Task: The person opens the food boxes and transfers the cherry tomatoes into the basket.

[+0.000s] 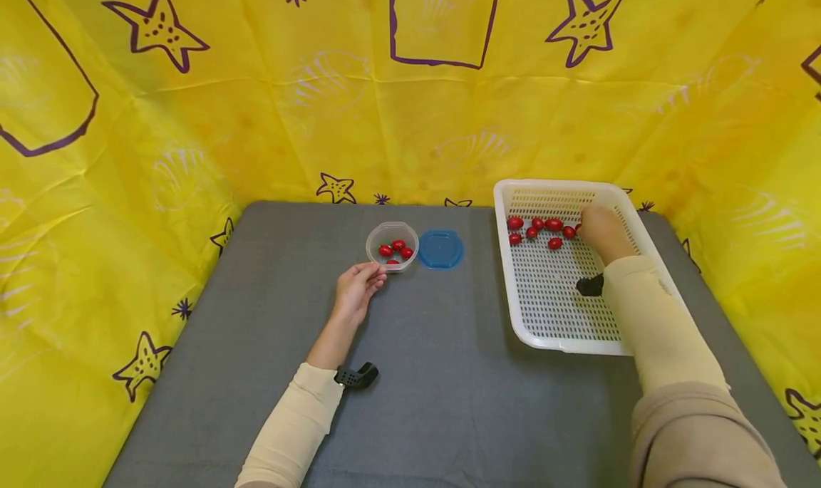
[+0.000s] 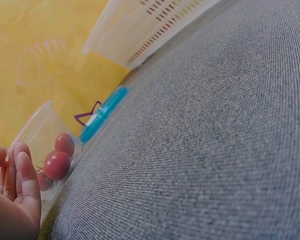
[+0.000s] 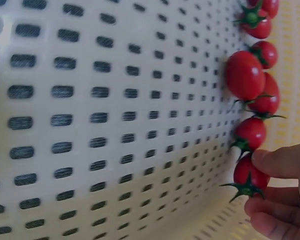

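Observation:
My left hand (image 1: pixel 359 288) is at the near rim of a small clear plastic container (image 1: pixel 393 226), its thumb and fingertips pinching the edge. Several red cherry tomatoes (image 1: pixel 398 245) lie inside that container. In the right wrist view, my right hand (image 3: pixel 285 192) pinches a cherry tomato (image 3: pixel 250 175) with a green stem between thumb and fingers, low in the white plastic basket (image 1: pixel 522 331). More cherry tomatoes (image 3: pixel 245 75) lie in a row beside the pinched one, toward the basket's far side.
A blue lid (image 1: pixel 440 250) lies on the grey tabletop (image 1: pixel 423 374), just right of the container. The basket stands farther right, with slotted walls. Yellow cloth (image 1: pixel 244 117) printed with starfish and fish hangs behind and at both sides.

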Tool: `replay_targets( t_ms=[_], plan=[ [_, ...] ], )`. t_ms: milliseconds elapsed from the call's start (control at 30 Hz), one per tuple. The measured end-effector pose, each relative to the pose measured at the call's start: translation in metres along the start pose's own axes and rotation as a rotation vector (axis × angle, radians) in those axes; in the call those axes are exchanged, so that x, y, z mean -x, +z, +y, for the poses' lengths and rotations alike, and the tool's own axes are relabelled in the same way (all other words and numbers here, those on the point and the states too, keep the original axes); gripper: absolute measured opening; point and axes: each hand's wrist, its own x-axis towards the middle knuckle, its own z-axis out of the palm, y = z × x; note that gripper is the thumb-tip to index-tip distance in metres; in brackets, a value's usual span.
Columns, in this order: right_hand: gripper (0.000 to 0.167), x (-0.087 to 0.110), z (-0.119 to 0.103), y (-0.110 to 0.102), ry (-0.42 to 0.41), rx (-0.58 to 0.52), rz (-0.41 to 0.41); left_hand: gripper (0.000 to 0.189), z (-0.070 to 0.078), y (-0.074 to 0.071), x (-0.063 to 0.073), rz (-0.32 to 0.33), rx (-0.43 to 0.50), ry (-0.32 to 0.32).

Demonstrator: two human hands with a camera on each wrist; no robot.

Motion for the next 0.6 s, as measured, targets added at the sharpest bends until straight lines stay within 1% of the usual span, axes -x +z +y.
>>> replay_targets(
  t_ms=[133,433,600],
  plan=[
    [0.009,0.0016,0.003,0.005,0.009,0.021,0.014,0.004,-0.0004,-0.0001,0.0,0.0,0.004,0.0],
    [0.01,0.0033,0.003,0.0092,0.039,0.019,0.007,0.004,0.0,0.0005,-0.0002,-0.001,-0.001,0.007],
    [0.015,0.0025,0.0044,0.0065,0.033,-0.011,0.0,0.003,0.0005,0.0008,0.0003,0.002,0.002,0.001]
  ],
)
